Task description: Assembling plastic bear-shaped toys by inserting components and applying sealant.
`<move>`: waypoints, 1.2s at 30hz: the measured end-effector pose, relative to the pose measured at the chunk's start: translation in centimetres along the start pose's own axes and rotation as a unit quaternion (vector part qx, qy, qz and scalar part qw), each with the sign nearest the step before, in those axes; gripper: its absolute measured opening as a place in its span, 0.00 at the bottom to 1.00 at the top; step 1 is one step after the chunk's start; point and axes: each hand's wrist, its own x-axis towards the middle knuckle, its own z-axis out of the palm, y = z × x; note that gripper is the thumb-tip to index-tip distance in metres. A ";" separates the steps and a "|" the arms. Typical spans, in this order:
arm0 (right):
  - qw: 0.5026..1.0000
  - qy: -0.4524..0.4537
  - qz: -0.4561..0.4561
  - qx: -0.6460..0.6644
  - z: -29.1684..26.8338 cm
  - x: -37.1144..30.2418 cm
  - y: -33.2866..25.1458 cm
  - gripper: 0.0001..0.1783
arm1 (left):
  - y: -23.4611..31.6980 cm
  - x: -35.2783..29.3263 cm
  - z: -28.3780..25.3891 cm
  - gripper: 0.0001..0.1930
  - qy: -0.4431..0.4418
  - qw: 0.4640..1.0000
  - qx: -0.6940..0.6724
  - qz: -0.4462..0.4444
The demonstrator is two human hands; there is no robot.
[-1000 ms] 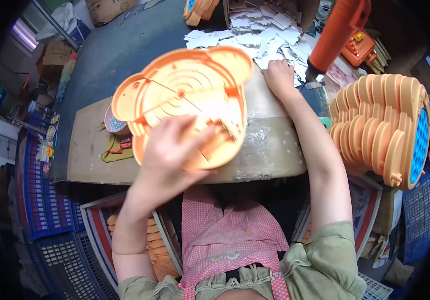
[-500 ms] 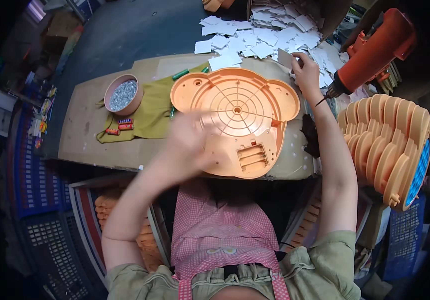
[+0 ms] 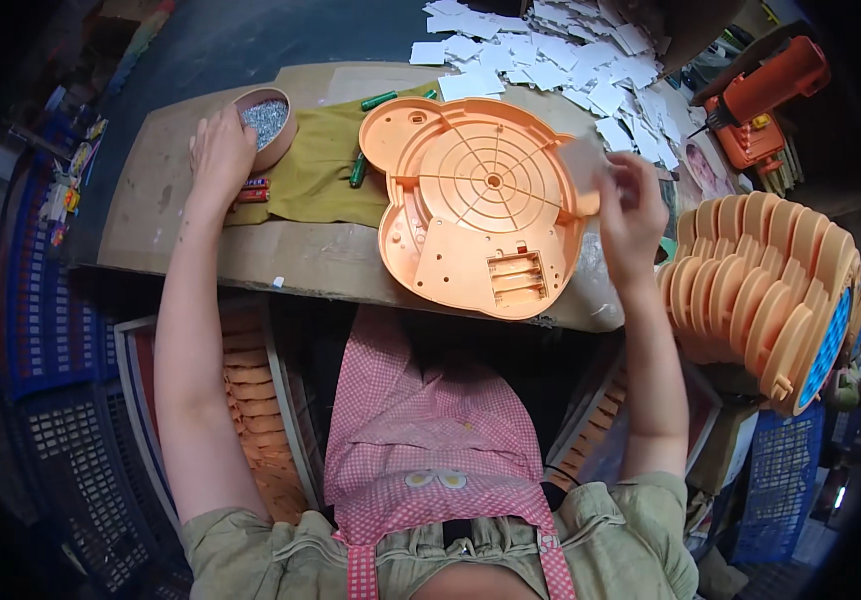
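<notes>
An orange bear-shaped plastic casing (image 3: 450, 262) lies on the table with its ribbed inside up and a battery compartment near its lower edge. My right hand (image 3: 635, 210) is closed on a thin white card (image 3: 582, 165), blurred by motion, over the casing's right edge. At the far left, my left hand (image 3: 220, 160) curls against the side of a pinkish bowl (image 3: 278, 150) full of small silvery screws (image 3: 266, 120); its fingertips are at the rim. Red batteries (image 3: 253, 192) lie below the bowl, and green cylinders (image 3: 357, 170) rest on an olive cloth (image 3: 320, 180).
White cards (image 3: 550, 55) are heaped at the back. An orange power screwdriver (image 3: 772, 85) is at the back right. Stacked orange casings (image 3: 750, 290) stand on the right. More orange parts (image 3: 255, 400) fill a crate below the cardboard-covered table, beside blue plastic crates (image 3: 60, 450).
My right hand has brought the white card from the heap to the casing's right edge. My left hand has moved from the casing to the bowl. The power screwdriver has swung away from my right arm.
</notes>
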 end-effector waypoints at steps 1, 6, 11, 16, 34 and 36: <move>0.994 -0.039 0.074 0.070 -0.6 -1.6 -2.1 0.13 | -0.2 0.1 0.3 0.13 -0.003 1.000 -0.003 -0.003; 0.905 -0.223 0.261 0.251 -1.6 -5.1 -7.4 0.12 | -2.2 0.4 1.5 0.13 0.011 0.997 -0.018 0.070; 0.930 -0.322 0.157 0.085 -0.9 -4.5 -8.1 0.10 | -0.7 -0.5 -0.8 0.15 0.056 0.993 -0.088 0.052; 0.935 -0.331 0.117 0.047 -0.7 -3.8 -7.8 0.09 | 3.6 -3.6 -5.5 0.10 0.094 0.951 -0.275 0.109; 0.942 0.279 -0.185 0.014 -5.5 3.9 -9.1 0.17 | 21.5 -15.5 -5.5 0.06 0.066 0.836 -0.320 0.442; 0.973 0.205 -0.093 -0.042 -9.2 7.3 -7.0 0.21 | 21.8 -15.6 -6.0 0.07 0.029 0.836 -0.314 0.449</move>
